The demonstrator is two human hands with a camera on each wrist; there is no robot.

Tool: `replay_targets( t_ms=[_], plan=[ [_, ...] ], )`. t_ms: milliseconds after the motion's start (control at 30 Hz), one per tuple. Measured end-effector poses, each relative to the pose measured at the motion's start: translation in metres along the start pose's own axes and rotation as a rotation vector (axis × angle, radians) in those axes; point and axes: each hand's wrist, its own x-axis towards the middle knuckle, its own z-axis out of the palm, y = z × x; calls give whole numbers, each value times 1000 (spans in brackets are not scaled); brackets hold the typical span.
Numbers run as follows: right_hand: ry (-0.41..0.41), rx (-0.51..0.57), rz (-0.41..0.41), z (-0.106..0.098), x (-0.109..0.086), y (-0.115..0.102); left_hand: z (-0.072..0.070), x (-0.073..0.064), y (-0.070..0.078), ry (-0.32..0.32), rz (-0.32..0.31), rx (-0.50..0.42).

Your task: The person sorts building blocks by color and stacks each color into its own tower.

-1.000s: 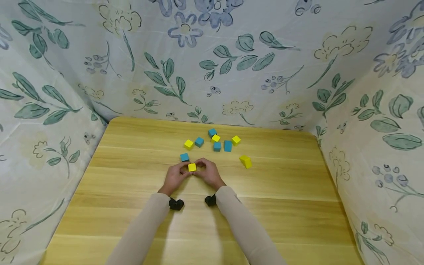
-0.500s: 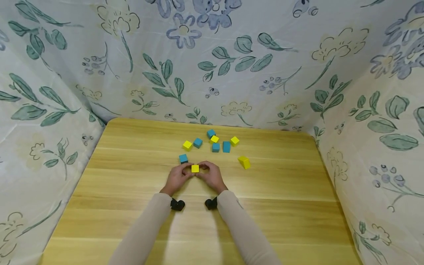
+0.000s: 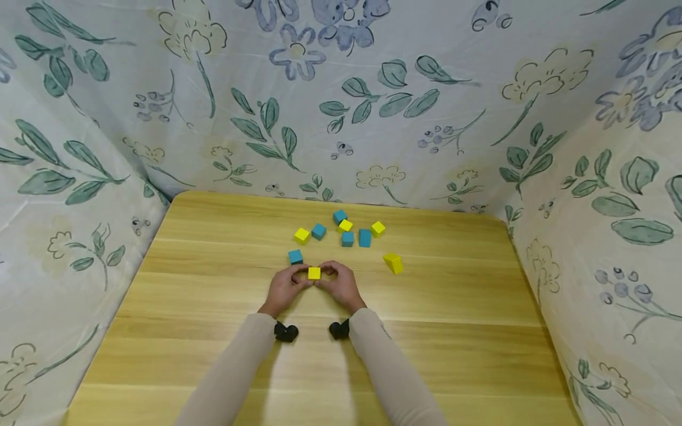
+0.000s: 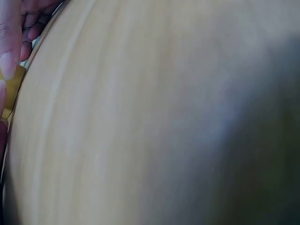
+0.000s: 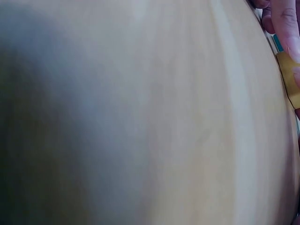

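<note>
Both hands meet around a yellow block point(image 3: 314, 273) near the middle of the table in the head view. My left hand point(image 3: 282, 288) holds its left side with thumb and fingers. From the right, my right hand point(image 3: 341, 286) grips the same block in a mirrored pose. The left wrist view catches only part of the yellow block point(image 4: 15, 89) and some fingertips at the left edge. Likewise the right wrist view shows the yellow block point(image 5: 287, 77) at its right edge with fingertips against it. A blue block point(image 3: 295, 256) sits just beyond the left fingers.
Farther back lie several loose blocks: a yellow one point(image 3: 302, 235), a blue one point(image 3: 319, 231), and a cluster including a blue block point(image 3: 347, 239). A longer yellow block point(image 3: 393, 262) lies to the right. Floral cloth point(image 3: 341, 118) surrounds the wooden table point(image 3: 453, 307) behind and beside.
Over the first half second, both hands shifted slightly right with the yellow block, away from the nearby blue block. Since then they have stayed nearly still; the other blocks have not moved.
</note>
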Motion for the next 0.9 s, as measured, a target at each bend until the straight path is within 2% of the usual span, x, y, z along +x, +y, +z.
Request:
replay_targets(
  t_ms=[300,533,700,900],
  plan=[
    [-22,23,44,-1,-1,-1,0,0,-1,-2,-7,9],
    [-51,120,29,-9,-3,3,-1,-1,2,-6,-18,18],
    [-33,150,38,-15,-1,5,-1,-1,4,-8,-25,35],
    [-2,150,61,-23,11,-5,0,0,1,-6,-15,36]
  ],
)
